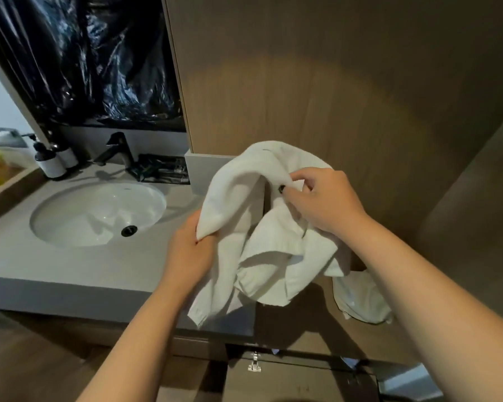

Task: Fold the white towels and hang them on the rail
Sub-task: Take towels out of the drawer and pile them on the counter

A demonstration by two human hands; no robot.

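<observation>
**A crumpled white towel held up between two hands beside a bathroom sink**

We looked down at two bare forearms reaching into the middle of the frame. The left hand [190, 248], lower and left of centre, gripped one edge of a white towel [262, 227] with its fingers curled into the cloth. The right hand [323, 198], higher and right of centre, pinched a fold near the towel's top. The towel hung bunched and unfolded between them, raised above the right end of the grey bench [70, 271], its long axis running roughly from upper right down to lower left, with loose ends drooping toward the bottom centre.

We judged that the next move turned on this slant: both hands already touched the cloth, the right at the upper end and the left at the lower, so they needed to draw apart along that line to spread it flat before any fold.

A white sink [99, 216] lay at centre left, with a dark tap [115, 149] behind it. We could not see a rail. Another pale bundle [360, 300], perhaps cloth, sat at lower right.
</observation>
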